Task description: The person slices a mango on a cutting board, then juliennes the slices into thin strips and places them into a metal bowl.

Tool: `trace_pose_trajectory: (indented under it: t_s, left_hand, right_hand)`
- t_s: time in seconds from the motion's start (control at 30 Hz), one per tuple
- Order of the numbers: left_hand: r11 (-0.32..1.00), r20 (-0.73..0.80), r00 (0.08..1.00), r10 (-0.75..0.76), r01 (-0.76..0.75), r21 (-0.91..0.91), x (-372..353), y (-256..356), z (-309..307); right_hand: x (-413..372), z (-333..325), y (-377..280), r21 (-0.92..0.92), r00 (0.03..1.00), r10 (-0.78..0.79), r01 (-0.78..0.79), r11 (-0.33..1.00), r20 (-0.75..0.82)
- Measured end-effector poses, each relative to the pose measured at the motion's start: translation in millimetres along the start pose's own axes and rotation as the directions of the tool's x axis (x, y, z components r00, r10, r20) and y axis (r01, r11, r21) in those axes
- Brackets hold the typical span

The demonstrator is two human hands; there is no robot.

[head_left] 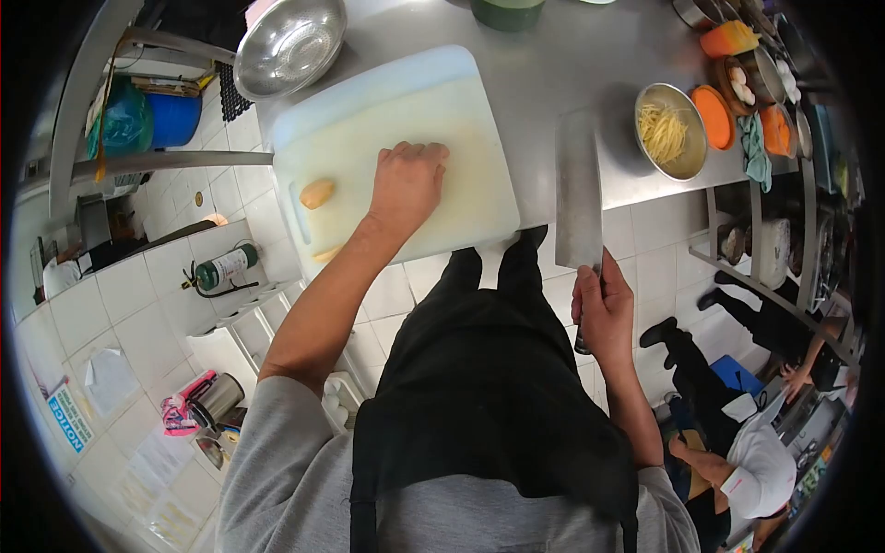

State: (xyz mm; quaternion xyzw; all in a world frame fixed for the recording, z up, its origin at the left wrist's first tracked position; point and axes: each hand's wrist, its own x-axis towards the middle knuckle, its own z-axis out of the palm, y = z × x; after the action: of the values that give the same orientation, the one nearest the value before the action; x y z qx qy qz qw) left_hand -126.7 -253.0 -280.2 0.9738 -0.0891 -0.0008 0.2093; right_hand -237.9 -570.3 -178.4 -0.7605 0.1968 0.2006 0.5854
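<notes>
My right hand (604, 304) grips the handle of a cleaver (578, 198), whose broad blade points away from me, right of the cutting board. On the white cutting board (470, 175) rests my left hand (407, 184), palm down with the fingers curled together; whatever may be under them is hidden. To its left lies a peeled, pale-brown potato (317, 194). Another pale piece (324, 253) sits at the board's near-left edge, partly behind my left forearm. A metal bowl (693, 168) to the right holds thin pale-yellow strips (662, 132).
The board lies on a steel table (544, 83). A metal colander (290, 46) stands at its far left, a green container (507, 11) at the back. Orange containers (713, 117) and a green cloth (756, 152) crowd the right end. Co-workers, one in a white shirt (761, 470), are at lower right.
</notes>
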Motion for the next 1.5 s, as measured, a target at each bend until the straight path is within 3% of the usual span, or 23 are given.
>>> trace_pose_trajectory:
  t_s: [0.33,0.4,0.47,0.5,0.53,0.57,0.67,0.73,0.77,0.8,0.87,0.97,1.07,1.17,1.27,1.37,1.47,1.5]
  left_hand:
    - [0.979,0.100,0.995,-0.020,-0.001,0.204,5.4,-3.4,-0.6]
    - [0.999,-0.129,0.991,0.046,-0.043,0.023,-6.7,-33.1,-30.5]
    - [0.931,-0.262,0.899,-0.351,0.305,-0.200,-50.7,-76.2,-80.9]
    - [0.856,-0.328,0.791,-0.517,0.491,-0.166,-72.0,-101.9,-111.5]
    - [0.853,-0.411,0.817,-0.405,0.499,0.151,-112.9,-158.6,-124.7]
    - [0.751,-0.455,0.848,-0.271,0.482,0.451,-147.1,-199.0,-127.4]
    - [0.840,-0.384,0.796,-0.468,0.535,0.086,-149.1,-157.8,-132.5]
    - [0.895,-0.230,0.866,-0.445,0.440,-0.075,-120.5,-100.1,-112.7]
    - [0.892,-0.108,0.905,-0.413,0.377,-0.249,-108.4,-70.3,-102.4]
    - [0.901,0.048,0.945,-0.324,0.324,-0.290,-95.4,-45.1,-96.0]
    - [0.977,0.028,0.997,-0.068,0.072,-0.202,-81.2,-19.3,-77.0]
    - [0.932,0.102,0.991,-0.085,0.115,-0.344,-73.6,-26.6,-46.5]
    - [0.956,0.014,1.000,0.021,-0.016,-0.294,-56.6,-15.1,-40.2]
    - [0.929,0.039,0.998,-0.051,0.062,-0.364,-47.2,-7.6,-34.2]
    - [0.914,-0.055,0.993,-0.102,0.072,-0.398,-49.5,-5.5,-30.6]
    - [0.910,0.009,0.992,-0.123,0.117,-0.398,-52.5,-10.4,-30.6]
    - [0.952,-0.005,0.989,-0.145,0.138,-0.274,-50.7,-4.8,-33.8]
    - [0.945,0.058,0.971,-0.232,0.239,-0.223,-49.0,-0.4,-34.9]
  right_hand:
    - [-3.1,-13.5,7.6,-0.096,0.994,-0.010,0.020,0.995,0.110]
    - [0.3,-9.5,8.5,-0.117,0.983,-0.083,0.102,0.988,0.161]
    - [0.3,-4.7,5.1,-0.198,0.969,-0.142,0.182,0.963,0.201]
    - [1.3,0.1,-4.5,-0.267,0.960,-0.174,0.231,0.936,0.220]
    - [1.9,5.0,-9.9,-0.332,0.948,-0.204,0.279,0.901,0.245]
    - [4.6,11.0,-8.6,-0.371,0.934,-0.243,0.329,0.868,0.260]
    - [19.7,30.3,1.1,-0.505,0.900,-0.344,0.435,0.746,0.267]
    - [21.7,38.7,7.6,-0.610,0.889,-0.373,0.455,0.649,0.266]
    - [23.8,41.0,5.8,-0.642,0.905,-0.330,0.424,0.639,0.270]
    - [26.4,41.5,0.9,-0.672,0.919,-0.289,0.394,0.627,0.268]
    - [33.4,44.8,-11.3,-0.733,0.942,-0.199,0.336,0.591,0.271]
    - [49.1,49.0,-1.2,-0.695,0.937,-0.173,0.343,0.632,0.305]
    - [48.6,50.7,-3.8,-0.640,0.907,-0.295,0.421,0.643,0.300]
    - [41.2,56.1,-8.6,-0.615,0.920,-0.276,0.391,0.684,0.278]
    - [34.7,57.1,-14.0,-0.559,0.916,-0.273,0.396,0.728,0.293]
    - [32.3,55.4,-13.1,-0.559,0.912,-0.276,0.405,0.723,0.303]
    - [32.5,52.9,-14.5,-0.560,0.905,-0.278,0.419,0.715,0.322]
    - [32.2,53.6,-14.8,-0.563,0.906,-0.277,0.417,0.714,0.320]
